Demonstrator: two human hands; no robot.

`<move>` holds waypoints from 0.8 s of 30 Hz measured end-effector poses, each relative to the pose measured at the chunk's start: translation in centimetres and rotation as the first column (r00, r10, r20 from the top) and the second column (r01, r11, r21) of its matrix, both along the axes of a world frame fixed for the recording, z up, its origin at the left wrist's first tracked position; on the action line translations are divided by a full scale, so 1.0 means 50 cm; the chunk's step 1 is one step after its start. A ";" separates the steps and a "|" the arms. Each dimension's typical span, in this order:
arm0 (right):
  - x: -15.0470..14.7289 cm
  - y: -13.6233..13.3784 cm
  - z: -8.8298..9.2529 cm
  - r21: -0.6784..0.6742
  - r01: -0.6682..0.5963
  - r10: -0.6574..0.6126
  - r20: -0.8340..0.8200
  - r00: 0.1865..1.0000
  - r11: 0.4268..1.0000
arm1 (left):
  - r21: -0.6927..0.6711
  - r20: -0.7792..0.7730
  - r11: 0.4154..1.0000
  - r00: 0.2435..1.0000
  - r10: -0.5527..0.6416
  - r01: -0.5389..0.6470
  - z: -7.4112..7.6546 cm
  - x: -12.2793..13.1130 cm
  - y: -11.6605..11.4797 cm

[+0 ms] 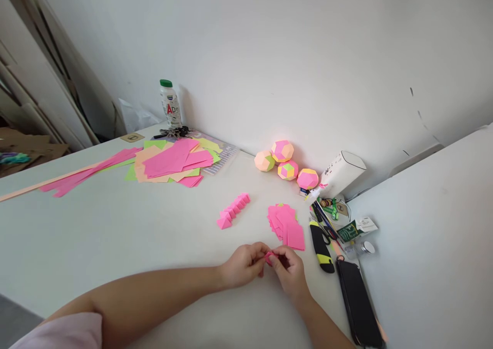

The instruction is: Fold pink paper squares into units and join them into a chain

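From my remote feed I see a plain pale wall (269, 56), marked with dark scuffs (411, 91) at right, behind a whitish table (77, 236). A light panel (431, 246) borders its right side. Tall boards (42, 71) lean at left; grey floor (15, 315) shows lower left. The light looks soft.

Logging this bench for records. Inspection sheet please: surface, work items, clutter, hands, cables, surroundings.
Surface: pale table, paper and tools on it.
Work items: small pink piece in hand; row of folded pink pieces; pink paper stack; paper balls near the wall.
Clutter: bottle and keys at back left; black-and-yellow tool and black case at right.
Hands: left hand and right hand both pinch the small pink piece.
Cables: thin dark line by the white box; cannot tell if cable.
Surroundings: white wall behind; boards at far left.
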State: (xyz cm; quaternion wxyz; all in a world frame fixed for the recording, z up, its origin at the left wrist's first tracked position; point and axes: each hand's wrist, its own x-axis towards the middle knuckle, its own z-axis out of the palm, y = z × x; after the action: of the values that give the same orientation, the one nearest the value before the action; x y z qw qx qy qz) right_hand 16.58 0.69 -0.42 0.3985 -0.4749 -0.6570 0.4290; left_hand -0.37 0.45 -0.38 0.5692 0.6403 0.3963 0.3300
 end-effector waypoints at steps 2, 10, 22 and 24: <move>0.000 0.000 0.006 0.040 -0.019 0.018 0.017 1.000 0.999 | -0.016 0.022 0.999 0.999 0.031 -0.031 -0.002 0.002 -0.002; 0.004 -0.003 0.007 0.075 -0.015 0.015 -0.002 1.000 0.997 | -0.045 -0.032 0.998 0.998 0.046 -0.048 0.009 0.003 -0.001; -0.004 -0.009 0.015 0.074 -0.108 0.107 0.022 0.994 0.991 | -0.120 0.128 0.992 0.990 0.062 -0.047 0.004 0.003 0.003; -0.005 -0.008 0.014 0.091 -0.106 0.103 0.045 0.994 0.990 | -0.096 0.107 0.994 0.992 0.065 -0.055 0.004 0.003 0.003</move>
State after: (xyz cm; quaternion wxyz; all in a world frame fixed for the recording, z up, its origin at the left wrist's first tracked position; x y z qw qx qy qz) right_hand 16.33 0.32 0.29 0.3840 -0.4293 -0.7080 0.4087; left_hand -0.22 0.61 -0.18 0.6090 0.5818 0.3984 0.3631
